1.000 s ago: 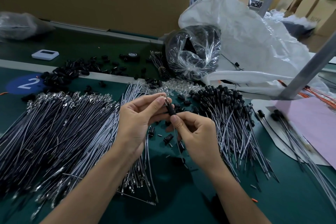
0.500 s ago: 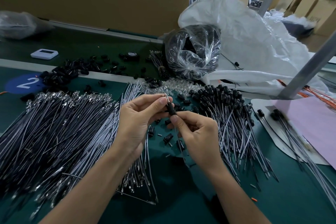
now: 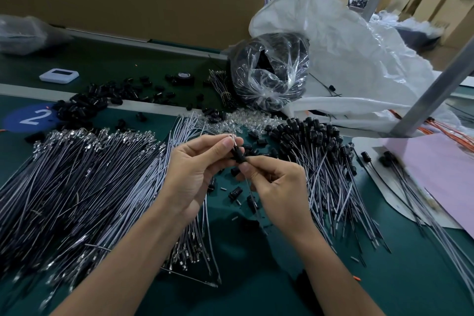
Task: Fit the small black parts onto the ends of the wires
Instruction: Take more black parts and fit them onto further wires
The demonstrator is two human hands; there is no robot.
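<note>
My left hand (image 3: pixel 197 169) pinches the metal tip of a thin wire (image 3: pixel 252 195) between thumb and forefinger. A small black part (image 3: pixel 238 154) sits on that wire just below the tip. My right hand (image 3: pixel 275 185) grips the wire and the lower end of the black part; the wire hangs down past my right palm. A large heap of bare wires (image 3: pixel 77 179) with metal ends lies at the left. A pile of wires with black parts fitted (image 3: pixel 320 146) lies at the right. Loose black parts (image 3: pixel 236 191) lie under my hands.
More loose black parts (image 3: pixel 102 100) are scattered at the back left near a blue "2" mark (image 3: pixel 30 117). A clear bag of black parts (image 3: pixel 269 72) and a big white bag (image 3: pixel 346 46) stand behind. A metal post (image 3: pixel 436 87) and pink sheet (image 3: pixel 441 167) are at the right.
Both hands hold the same wire and black part in nearly the same place. The fingers have shifted only slightly.
</note>
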